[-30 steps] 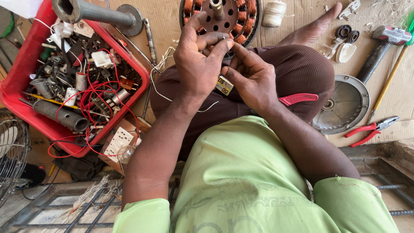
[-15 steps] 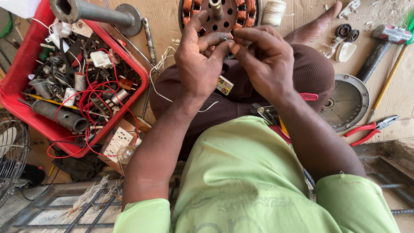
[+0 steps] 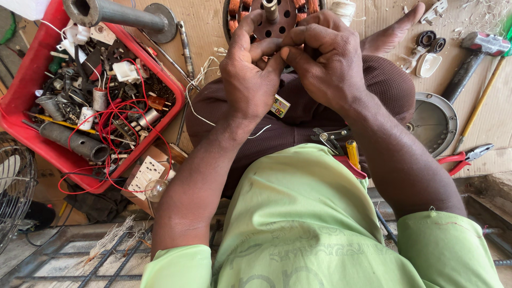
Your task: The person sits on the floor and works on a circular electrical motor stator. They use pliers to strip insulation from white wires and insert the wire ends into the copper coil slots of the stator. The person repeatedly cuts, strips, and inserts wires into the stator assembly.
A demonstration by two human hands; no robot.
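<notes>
a cardboard-covered floor point(image 3: 208, 24) holds a red crate point(image 3: 24, 90) of parts. both hands meet above the lap, just before the motor winding point(image 3: 269, 13). left hand point(image 3: 250, 80) and right hand point(image 3: 325, 64) each pinch something too small to tell, likely thin wire.

Single view, head-worn camera; looks steeply down over the wearer's own chest and lap to the floor; close range, forearms fill the centre; left hand point(image 3: 250, 80) and right hand point(image 3: 325, 64) meet near the top edge; red tray point(image 3: 32, 80) at frame left; hammer point(image 3: 472, 58) at far right; no second view to overlap.
</notes>
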